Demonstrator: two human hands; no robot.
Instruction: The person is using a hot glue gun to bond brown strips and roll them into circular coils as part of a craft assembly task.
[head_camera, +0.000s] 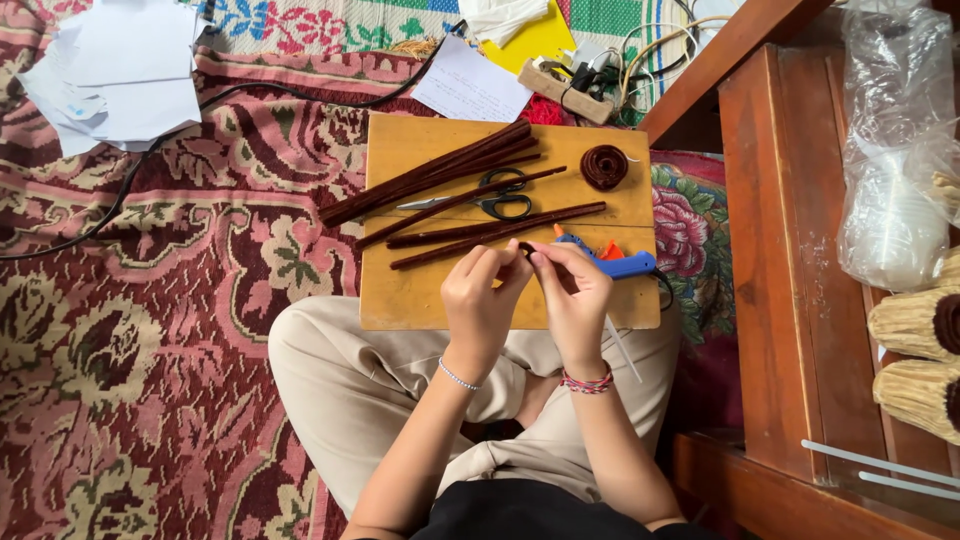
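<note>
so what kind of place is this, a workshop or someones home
Most likely a home, with craft work done on the floor. The person sits cross-legged on a patterned rug, both hands, left hand and right hand, over a low wooden board holding brown pipe cleaners, scissors and a glue gun.

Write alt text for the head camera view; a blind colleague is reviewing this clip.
A seated person's left hand and right hand pinch a small brown piece over a wooden board on their lap. On the board lie brown fuzzy stems, scissors, a brown coil and a blue glue gun.
</note>
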